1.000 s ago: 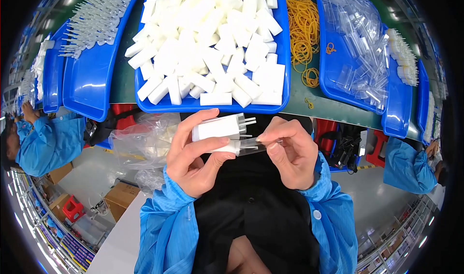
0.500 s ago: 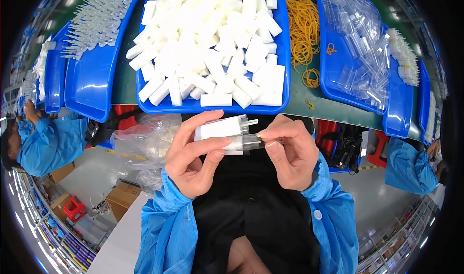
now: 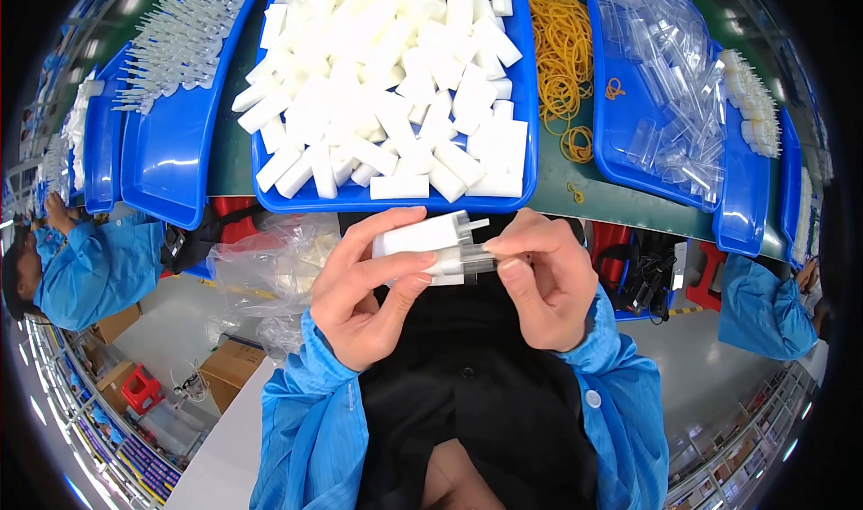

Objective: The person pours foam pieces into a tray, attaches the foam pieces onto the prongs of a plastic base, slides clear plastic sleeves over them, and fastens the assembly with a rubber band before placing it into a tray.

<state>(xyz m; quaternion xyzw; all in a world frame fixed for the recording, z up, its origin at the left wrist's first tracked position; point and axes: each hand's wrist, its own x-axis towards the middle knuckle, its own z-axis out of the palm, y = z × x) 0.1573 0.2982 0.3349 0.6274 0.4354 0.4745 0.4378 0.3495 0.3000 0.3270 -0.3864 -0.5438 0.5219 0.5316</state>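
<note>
In front of my chest, my left hand (image 3: 367, 299) is closed around a small bundle of white blocks (image 3: 418, 237) that look like foam. A thin pale stem (image 3: 474, 225) juts from the bundle's right end. My right hand (image 3: 550, 281) pinches a clear plastic tube (image 3: 476, 256) between thumb and forefinger. The tube's left end meets the lower part of the bundle; how far in it sits is partly hidden by my left fingers. Just beyond my hands, a heap of white foam blocks (image 3: 360, 78) fills a blue tray (image 3: 395, 204).
Yellow rubber bands (image 3: 562, 56) lie on the green table (image 3: 568, 179). A right-hand blue tray (image 3: 620, 164) holds clear tubes (image 3: 683, 155); a left one (image 3: 162, 177) holds white stemmed parts (image 3: 180, 51). A plastic bag (image 3: 261, 267) hangs below. Co-workers in blue sleeves (image 3: 99, 267) sit either side.
My right hand has moved slightly left, bringing the clear tube closer against the bundle. The bundle in my left hand has shifted a little right and tilted up.
</note>
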